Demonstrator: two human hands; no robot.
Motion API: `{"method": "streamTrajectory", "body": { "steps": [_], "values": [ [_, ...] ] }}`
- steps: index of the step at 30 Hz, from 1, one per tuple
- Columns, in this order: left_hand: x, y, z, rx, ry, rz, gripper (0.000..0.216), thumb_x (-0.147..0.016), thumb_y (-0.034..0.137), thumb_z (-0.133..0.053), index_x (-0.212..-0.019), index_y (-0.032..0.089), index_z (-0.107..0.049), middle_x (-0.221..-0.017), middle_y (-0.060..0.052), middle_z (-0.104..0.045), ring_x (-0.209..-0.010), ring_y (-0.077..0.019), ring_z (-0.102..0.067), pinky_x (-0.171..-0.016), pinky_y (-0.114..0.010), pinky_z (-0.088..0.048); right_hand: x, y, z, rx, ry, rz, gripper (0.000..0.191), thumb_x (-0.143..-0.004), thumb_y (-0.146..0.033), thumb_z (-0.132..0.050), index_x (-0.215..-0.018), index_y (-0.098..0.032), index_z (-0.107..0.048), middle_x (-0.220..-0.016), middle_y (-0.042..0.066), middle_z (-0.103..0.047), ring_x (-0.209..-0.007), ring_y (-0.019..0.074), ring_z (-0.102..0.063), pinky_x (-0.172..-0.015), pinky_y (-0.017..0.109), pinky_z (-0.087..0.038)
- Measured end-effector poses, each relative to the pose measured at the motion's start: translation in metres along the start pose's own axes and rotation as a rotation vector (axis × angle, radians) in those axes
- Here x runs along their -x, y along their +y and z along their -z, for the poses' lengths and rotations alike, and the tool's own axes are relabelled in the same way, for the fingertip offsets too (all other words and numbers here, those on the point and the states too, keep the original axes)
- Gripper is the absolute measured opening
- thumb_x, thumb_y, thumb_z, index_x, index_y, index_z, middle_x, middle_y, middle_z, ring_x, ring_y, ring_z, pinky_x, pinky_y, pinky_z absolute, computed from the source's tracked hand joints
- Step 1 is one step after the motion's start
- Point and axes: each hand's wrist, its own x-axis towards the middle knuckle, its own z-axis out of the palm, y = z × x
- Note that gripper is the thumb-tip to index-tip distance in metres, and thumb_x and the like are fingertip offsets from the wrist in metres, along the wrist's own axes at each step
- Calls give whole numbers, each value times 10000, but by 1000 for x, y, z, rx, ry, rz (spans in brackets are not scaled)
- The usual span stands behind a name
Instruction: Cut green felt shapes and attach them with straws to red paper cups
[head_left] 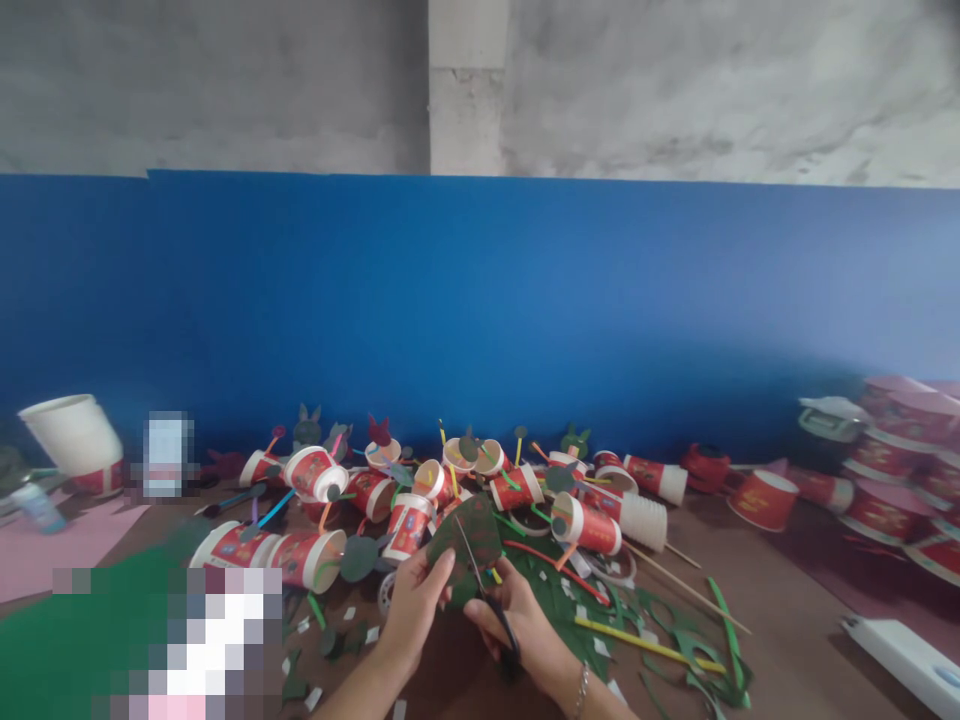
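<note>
My left hand [415,603] pinches a dark green foam piece [465,535] and holds it up over the table. My right hand [517,620] grips black-handled scissors [487,590], whose blades point up into the green piece. Both hands are low in the middle of the view, just in front of a pile of red and white paper cups [420,500] with coloured sticks and green cut-outs stuck in them.
Green foam scraps [675,640] and thin sticks litter the brown table on the right. Stacked red cups [907,470] stand far right, a white bucket [75,435] far left, a green sheet [45,650] front left. A blue board [480,300] backs the table.
</note>
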Motion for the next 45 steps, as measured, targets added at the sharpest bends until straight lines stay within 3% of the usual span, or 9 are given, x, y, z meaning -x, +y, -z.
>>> {"method": "streamTrajectory", "body": {
  "steps": [18,25,30,45],
  "values": [
    [0,-3,-1,50,-7,15,413,-679,534,-631,-557,171,-479,-456,64,-418,-458,-85,-374,-462,-195,-283,-1,1,1,12,12,-20,706,-598,-574,-718,-1073,-159,-400,-416,-128,-448,-289,34,-339,-282,129,-304],
    [-4,-8,4,41,-116,9,383,-689,520,-635,-621,166,-504,-471,77,-383,-452,-77,-318,-463,-200,-241,-2,0,2,-35,-11,5,775,-554,-562,-754,-1126,-166,-413,-497,-96,-504,-329,37,-388,-313,143,-349],
    [-6,-8,4,36,-160,6,382,-703,519,-619,-624,170,-485,-480,82,-344,-463,-79,-284,-463,-202,-221,-1,-2,5,-17,-14,-11,776,-569,-551,-752,-1154,-165,-419,-452,-113,-464,-316,34,-360,-304,136,-326],
    [-3,-8,2,25,-78,35,393,-715,540,-608,-655,157,-538,-462,60,-462,-416,-71,-373,-415,-180,-275,-1,-5,8,-1,-36,-31,742,-577,-529,-756,-1129,-162,-423,-435,-115,-470,-303,37,-368,-291,126,-324]
  ]
}}
